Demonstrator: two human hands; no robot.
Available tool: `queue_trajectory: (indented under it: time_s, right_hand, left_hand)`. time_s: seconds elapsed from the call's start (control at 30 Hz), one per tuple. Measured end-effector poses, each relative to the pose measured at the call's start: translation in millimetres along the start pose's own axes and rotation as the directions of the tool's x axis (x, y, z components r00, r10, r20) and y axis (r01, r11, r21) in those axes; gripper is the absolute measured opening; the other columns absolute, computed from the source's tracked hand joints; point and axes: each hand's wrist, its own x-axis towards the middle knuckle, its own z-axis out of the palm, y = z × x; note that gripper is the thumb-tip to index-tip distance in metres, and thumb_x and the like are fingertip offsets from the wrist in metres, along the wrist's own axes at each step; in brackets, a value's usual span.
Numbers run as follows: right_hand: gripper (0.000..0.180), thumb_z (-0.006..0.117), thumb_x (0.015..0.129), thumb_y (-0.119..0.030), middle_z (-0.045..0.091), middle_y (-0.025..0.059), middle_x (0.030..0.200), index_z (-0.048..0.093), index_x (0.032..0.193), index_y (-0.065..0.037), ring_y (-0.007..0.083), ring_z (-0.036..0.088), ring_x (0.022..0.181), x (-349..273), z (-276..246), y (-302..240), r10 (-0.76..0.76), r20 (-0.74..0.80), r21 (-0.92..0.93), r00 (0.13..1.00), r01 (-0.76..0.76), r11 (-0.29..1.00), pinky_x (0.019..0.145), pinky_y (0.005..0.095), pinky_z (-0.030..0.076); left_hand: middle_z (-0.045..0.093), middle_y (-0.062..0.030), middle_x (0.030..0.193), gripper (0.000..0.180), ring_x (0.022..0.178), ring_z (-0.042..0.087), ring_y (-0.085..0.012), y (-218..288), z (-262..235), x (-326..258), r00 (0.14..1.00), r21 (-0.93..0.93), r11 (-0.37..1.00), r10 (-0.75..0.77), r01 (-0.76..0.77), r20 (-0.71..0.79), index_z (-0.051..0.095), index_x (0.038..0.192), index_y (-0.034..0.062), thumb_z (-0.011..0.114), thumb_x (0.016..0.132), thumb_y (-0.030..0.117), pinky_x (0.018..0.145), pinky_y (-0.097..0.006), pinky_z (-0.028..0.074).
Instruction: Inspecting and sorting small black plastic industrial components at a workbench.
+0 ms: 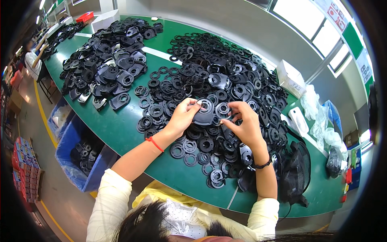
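My left hand (182, 118) pinches a black plastic cover (202, 117) with a rounded end and a round ring-shaped opening, thumb on its face. It is held above the heap in front of me. My right hand (246, 126) is just to its right, thumb and fingers curved and apart. A black ring (222, 109) shows between its fingertips; whether they touch it, I cannot tell. Under and around both hands spreads a pile of black rings (190, 146) and similar covers (219, 80).
Another heap of black covers (117, 68) lies left on the green table (121, 135). A black mesh bag (295, 173), a white slotted device (298, 121) and a white box (290, 78) are at right. Blue bins (90, 171) stand below the left edge. A person (33, 60) sits far left.
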Motion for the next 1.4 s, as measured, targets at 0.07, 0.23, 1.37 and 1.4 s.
queue_trajectory:
  time_s: [0.07, 0.23, 1.37, 1.4]
  right_hand:
    - [0.052, 0.077, 0.069, -0.008, 0.056, 0.01, 0.095, 0.055, 0.115, 0.0, 0.0163, 0.058, 0.075, 1, 4, -4, 0.023, -0.04, 0.055, 0.999, -0.021, 0.998, 0.061, 0.0265, 0.05]
    - [0.058, 0.077, 0.071, -0.016, 0.052, 0.0093, 0.098, 0.053, 0.122, -0.001, 0.0157, 0.052, 0.072, -3, 12, -3, -0.001, 0.062, -0.038, 0.998, 0.004, 0.999, 0.063, 0.0268, 0.046]
    - [0.014, 0.063, 0.085, -0.011, 0.062, 0.0083, 0.073, 0.063, 0.088, 0.003, 0.011, 0.055, 0.055, -9, 37, 16, 0.217, 0.102, 0.216, 0.971, -0.234, 0.948, 0.051, 0.025, 0.042]
    - [0.015, 0.062, 0.086, -0.011, 0.063, 0.0066, 0.074, 0.062, 0.089, 0.003, 0.0088, 0.055, 0.057, -9, 37, 15, 0.229, 0.104, 0.245, 0.968, -0.248, 0.937, 0.051, 0.0242, 0.042]
  left_hand:
    - [0.065, -0.0078, 0.094, 0.018, 0.08, 0.06, -0.0091, -1, 0, -1, 0.999, 0.026, 0.999, 0.026, -0.027, 0.039, 0.049, 0.106, 0.0028, 0.05, 0.096, 0.018, 0.071, -0.023, 0.048]
    - [0.064, -0.0049, 0.094, 0.014, 0.08, 0.06, -0.0073, -7, 6, -2, 0.984, 0.115, 0.989, 0.074, -0.093, 0.164, 0.049, 0.106, 0.0044, 0.048, 0.096, 0.013, 0.071, -0.021, 0.048]
    - [0.058, -0.0095, 0.067, 0.016, 0.059, 0.05, -0.0084, 2, 19, -21, 0.902, 0.56, 0.71, 0.29, -0.426, 0.32, 0.056, 0.095, -0.0013, 0.049, 0.094, 0.013, 0.055, -0.026, 0.041]
    - [0.059, -0.0081, 0.068, 0.016, 0.061, 0.051, -0.0074, 5, 19, -22, 0.919, 0.588, 0.71, 0.243, -0.388, 0.312, 0.056, 0.095, -0.0012, 0.049, 0.094, 0.013, 0.056, -0.026, 0.042]
